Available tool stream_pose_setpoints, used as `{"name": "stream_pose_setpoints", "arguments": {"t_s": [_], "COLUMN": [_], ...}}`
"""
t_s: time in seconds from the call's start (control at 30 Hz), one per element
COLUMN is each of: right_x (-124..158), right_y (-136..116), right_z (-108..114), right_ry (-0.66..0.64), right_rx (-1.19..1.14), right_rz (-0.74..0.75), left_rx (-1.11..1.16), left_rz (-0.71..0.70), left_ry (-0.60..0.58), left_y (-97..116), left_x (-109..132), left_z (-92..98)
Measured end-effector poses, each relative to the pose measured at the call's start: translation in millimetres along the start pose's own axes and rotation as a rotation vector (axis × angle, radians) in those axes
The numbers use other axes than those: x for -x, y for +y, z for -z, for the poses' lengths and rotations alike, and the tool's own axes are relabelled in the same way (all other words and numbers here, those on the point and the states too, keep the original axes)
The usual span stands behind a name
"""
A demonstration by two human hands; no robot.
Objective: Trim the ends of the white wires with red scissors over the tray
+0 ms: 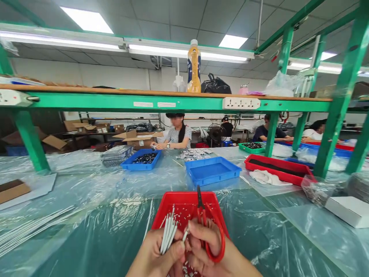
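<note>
Head view: hands (155, 248) curled, white tubes (170, 232) in left, scissors (205, 217) in right, over red tray (187, 196) of bits (186, 268).

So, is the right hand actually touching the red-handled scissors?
Touching: the head view shows the red-handled scissors held in the right hand, their handles lying directly against the skin.

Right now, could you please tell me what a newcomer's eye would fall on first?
Probably the scissors, red-handled, in the right hand over the red tray. Next, perhaps, come the white sticks bunched in the left hand, and the orange bottle standing on the shelf above.
</note>
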State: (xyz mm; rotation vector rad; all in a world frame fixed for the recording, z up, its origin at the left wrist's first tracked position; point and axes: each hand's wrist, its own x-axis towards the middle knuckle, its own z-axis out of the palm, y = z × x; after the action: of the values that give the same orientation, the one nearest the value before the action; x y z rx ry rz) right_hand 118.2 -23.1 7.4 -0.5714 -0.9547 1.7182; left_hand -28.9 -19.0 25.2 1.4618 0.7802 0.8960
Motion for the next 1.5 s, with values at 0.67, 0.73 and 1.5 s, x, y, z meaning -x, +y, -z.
{"name": "stream_pose_setpoints", "arguments": {"t_s": [0.67, 0.73, 1.5], "right_x": [3, 2, 39], "right_y": [-4, -10, -46], "right_z": [-11, -6, 33], "right_ry": [0.151, 0.200, 0.153], "right_rx": [0.189, 0.300, 0.955], "right_rz": [0.043, 0.134, 0.270], "left_rx": [0.010, 0.008, 0.324], "left_rz": [0.062, 0.034, 0.028], "left_ry": [-0.181, -0.079, 0.104], "left_y": [-2, -5, 8], "left_x": [-6, -8, -12], "left_z": [2.1, 1.0, 10.5]}}
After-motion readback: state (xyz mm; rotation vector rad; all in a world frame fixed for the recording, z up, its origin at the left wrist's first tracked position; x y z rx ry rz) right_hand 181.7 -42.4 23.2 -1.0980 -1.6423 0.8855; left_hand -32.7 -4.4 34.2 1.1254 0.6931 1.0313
